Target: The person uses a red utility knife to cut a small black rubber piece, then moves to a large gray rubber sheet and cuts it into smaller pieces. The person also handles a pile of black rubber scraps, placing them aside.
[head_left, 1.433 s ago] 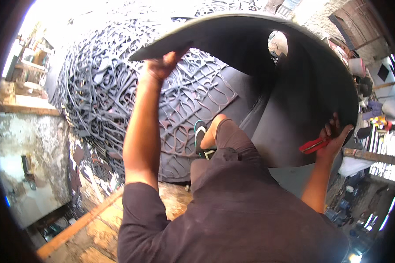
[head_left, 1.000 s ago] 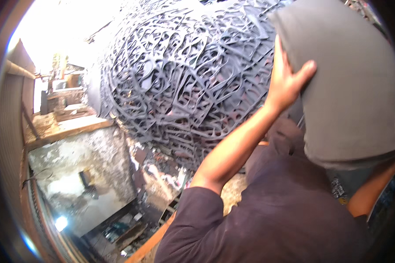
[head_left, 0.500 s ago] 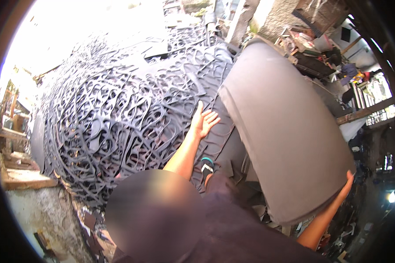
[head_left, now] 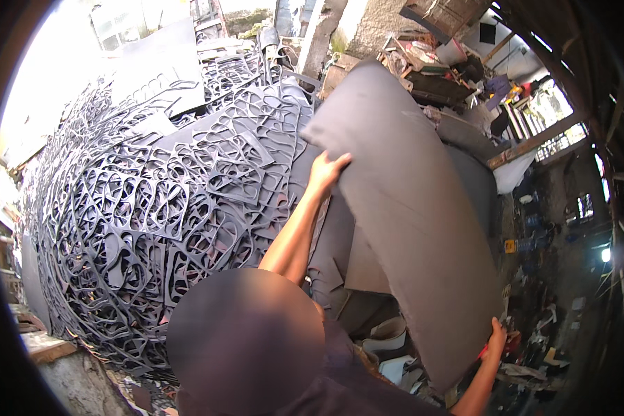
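On my left a heap of cut-out grey foam scrap (head_left: 159, 208) fills the view. My left hand (head_left: 326, 168) pinches the edge of a large plain grey foam sheet (head_left: 409, 222), held tilted over stacked sheets (head_left: 343, 256). My right hand (head_left: 496, 338) clasps its lower corner, near floor clutter (head_left: 541, 347).

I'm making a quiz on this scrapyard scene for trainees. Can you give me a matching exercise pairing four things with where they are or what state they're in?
Things:
1. left hand
2. right hand
3. grey sheet
4. cut-out scrap pile

Descriptions:
A. heaped at the picture's left, full of holes
B. grips the sheet's upper left edge
C. held up slanting between both hands
D. holds the sheet's lower right edge, a red thing beside it

Pairs: 1-B, 2-D, 3-C, 4-A
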Motion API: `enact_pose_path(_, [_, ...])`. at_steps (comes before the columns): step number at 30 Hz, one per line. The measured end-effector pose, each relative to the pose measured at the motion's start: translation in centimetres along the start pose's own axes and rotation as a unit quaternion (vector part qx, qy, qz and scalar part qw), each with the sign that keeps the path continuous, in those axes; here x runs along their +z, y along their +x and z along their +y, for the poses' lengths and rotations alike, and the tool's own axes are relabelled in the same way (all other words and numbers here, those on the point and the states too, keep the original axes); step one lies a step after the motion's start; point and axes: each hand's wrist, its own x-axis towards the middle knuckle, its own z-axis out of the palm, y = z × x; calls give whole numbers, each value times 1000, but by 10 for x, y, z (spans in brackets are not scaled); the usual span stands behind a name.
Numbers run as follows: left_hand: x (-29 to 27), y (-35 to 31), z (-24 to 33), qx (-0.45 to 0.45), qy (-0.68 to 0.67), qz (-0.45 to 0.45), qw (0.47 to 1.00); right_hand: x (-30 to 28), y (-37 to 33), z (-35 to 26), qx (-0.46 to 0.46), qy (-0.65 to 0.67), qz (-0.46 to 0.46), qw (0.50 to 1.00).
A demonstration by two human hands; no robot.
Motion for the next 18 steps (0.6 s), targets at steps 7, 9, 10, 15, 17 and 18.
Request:
enact_pose_path(7, [118,-92,93,201,428,13,881,112,-94,-94,-268,-322,-91,903])
enact_pose_path(9, [114,-125,76,185,434,26,881,195,-172,-132,-256,-302,-246,885])
enact_pose_path(10, [115,-144,65,159,431,27,888,220,-186,-117,-346,-307,-276,842])
enact_pose_path(15, [142,-205,64,132,358,-119,917,235,-201,-104,-375,-373,-209,823])
enact_pose_path(17, [138,-191,59,81,279,-169,942,201,-197,-111,-378,-335,-178,845])
enact_pose_path(18, [118,-164,28,-91,130,-157,975,189,-195,-135,-347,-327,-194,857])
